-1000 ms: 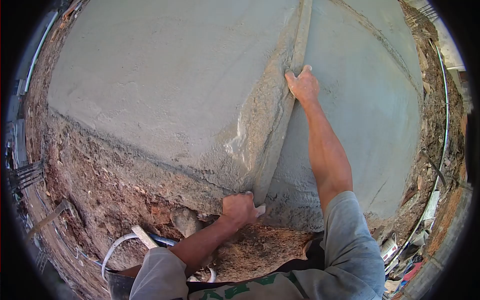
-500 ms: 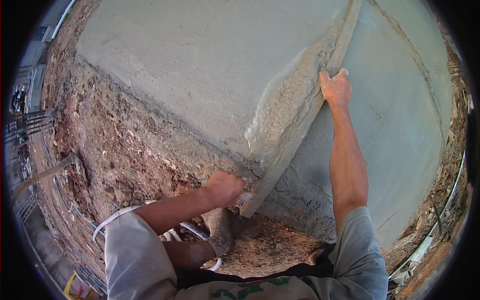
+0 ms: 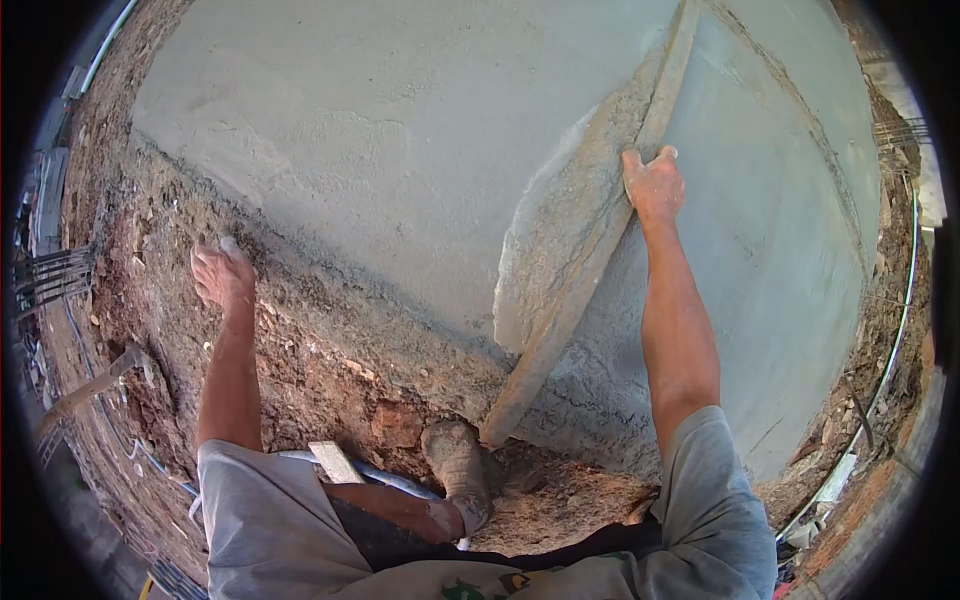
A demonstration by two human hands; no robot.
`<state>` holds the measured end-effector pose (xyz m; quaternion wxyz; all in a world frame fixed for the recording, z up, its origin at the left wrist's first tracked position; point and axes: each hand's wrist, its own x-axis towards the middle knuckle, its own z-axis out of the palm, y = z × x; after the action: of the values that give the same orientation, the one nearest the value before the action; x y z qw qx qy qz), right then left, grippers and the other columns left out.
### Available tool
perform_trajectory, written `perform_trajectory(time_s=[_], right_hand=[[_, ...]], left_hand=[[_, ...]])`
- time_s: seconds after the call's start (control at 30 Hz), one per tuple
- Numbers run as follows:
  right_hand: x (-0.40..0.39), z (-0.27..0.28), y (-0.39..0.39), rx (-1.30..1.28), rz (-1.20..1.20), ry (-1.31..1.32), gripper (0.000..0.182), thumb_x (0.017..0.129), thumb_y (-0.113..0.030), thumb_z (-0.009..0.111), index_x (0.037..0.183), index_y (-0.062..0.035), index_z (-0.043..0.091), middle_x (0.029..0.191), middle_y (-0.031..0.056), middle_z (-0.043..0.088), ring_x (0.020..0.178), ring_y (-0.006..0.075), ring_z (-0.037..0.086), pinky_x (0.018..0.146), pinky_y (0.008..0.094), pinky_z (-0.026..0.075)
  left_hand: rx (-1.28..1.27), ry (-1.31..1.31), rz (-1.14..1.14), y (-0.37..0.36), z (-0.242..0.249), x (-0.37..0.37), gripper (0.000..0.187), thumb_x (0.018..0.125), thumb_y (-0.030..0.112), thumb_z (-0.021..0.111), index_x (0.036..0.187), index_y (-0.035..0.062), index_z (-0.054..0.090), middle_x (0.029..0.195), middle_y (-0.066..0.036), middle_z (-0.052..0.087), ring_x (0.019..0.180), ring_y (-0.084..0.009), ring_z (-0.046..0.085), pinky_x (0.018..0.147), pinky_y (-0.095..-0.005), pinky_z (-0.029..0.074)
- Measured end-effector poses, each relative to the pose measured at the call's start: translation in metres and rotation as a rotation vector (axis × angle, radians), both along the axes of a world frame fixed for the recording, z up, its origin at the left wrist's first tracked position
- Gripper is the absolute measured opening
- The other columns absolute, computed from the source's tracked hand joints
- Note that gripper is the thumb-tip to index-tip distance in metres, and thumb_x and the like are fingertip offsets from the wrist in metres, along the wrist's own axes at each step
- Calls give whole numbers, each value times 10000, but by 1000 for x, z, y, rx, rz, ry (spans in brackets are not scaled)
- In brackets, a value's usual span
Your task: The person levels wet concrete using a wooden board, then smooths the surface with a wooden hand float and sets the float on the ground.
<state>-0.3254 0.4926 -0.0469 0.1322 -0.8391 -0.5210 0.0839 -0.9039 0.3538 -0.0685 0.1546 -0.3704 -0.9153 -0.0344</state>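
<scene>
My right hand is closed around the upper part of a long, concrete-smeared screed board. The board lies slanted across a wet concrete slab, its near end at the slab's edge. Along the board's left side is a rough ridge of concrete. My left hand is off the board, over the reddish soil beside the slab's left edge. Its fingers are apart and loosely bent, the thumb tip grey with cement, and I see nothing held in it.
A muddy boot stands on the soil by the board's near end. Close to it lie a pale block and a blue-grey pipe. A wooden-handled tool rests at left, below protruding rebar. A white pipe runs along the right side.
My left hand has moved from beside the board's near end far left and up, over the soil. My right hand keeps its hold; the board has shifted slightly in view.
</scene>
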Motion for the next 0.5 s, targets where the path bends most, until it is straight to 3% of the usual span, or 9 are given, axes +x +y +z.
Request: perform_trajectory(time_s=[0.07, 0.1, 0.5], right_hand=[[-13, -2, 0, 17, -5, 5, 556, 749, -441, 640, 1001, 38, 515, 879, 275, 663, 876, 430, 643, 786, 495, 499], [-17, -3, -1, 27, -9, 11, 549, 746, -438, 642, 993, 36, 515, 869, 276, 661, 866, 432, 643, 779, 495, 499], [-60, -7, 37, 59, -19, 3, 495, 740, -411, 629, 962, 16, 513, 811, 261, 660, 817, 434, 642, 769, 503, 489]], left_hand=[[89, -119, 133, 7, -32, 2, 670, 953, 546, 350, 1410, 57, 352, 1465, -139, 354, 1370, -321, 295, 1073, -581, 242], [92, -291, 83, 8, -24, 23, 711, 951, 564, 341, 1446, 56, 301, 1508, -147, 291, 1401, -327, 240, 1098, -588, 203], [126, -302, 26, 11, -26, 20, 750, 954, 600, 275, 1452, 40, 289, 1523, -144, 258, 1411, -324, 214, 1122, -528, 176]])
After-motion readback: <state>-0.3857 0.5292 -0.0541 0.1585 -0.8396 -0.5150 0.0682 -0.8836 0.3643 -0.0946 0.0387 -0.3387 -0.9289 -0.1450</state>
